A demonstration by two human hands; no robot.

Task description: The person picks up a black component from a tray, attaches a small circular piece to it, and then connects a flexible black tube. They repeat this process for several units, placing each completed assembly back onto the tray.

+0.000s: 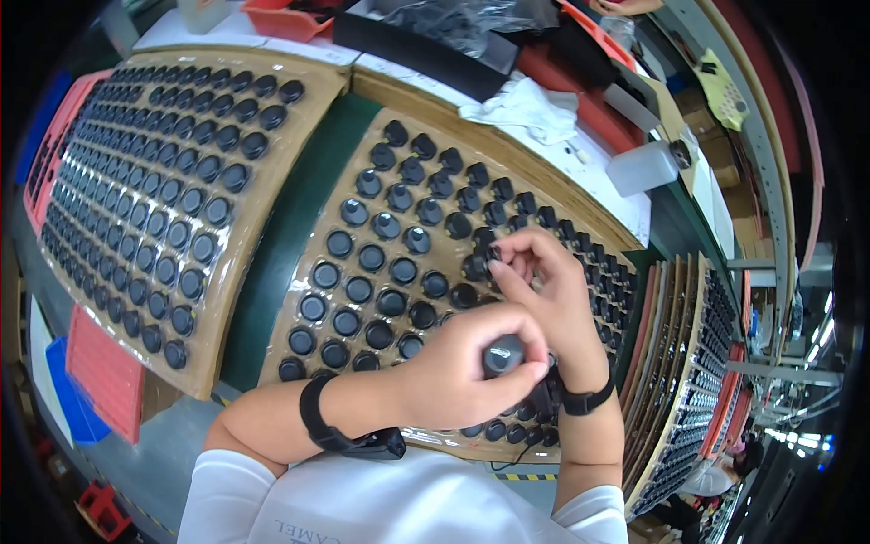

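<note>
My left hand is curled round a small dark cylinder with a grey rounded top, which points up between thumb and forefinger. Just beyond it, my right hand has its thumb and fingertips closed on a black round knob-like part among the rows. Both hands are over a brown cardboard sheet covered in clear film, with many such black parts standing on it in rows. My forearms cross the near part of this sheet and hide some of them.
A second filled sheet lies at the left, across a green strip of bench. Behind are a black box with clear plastic, a white cloth and a translucent bottle. More sheets stand stacked at the right.
</note>
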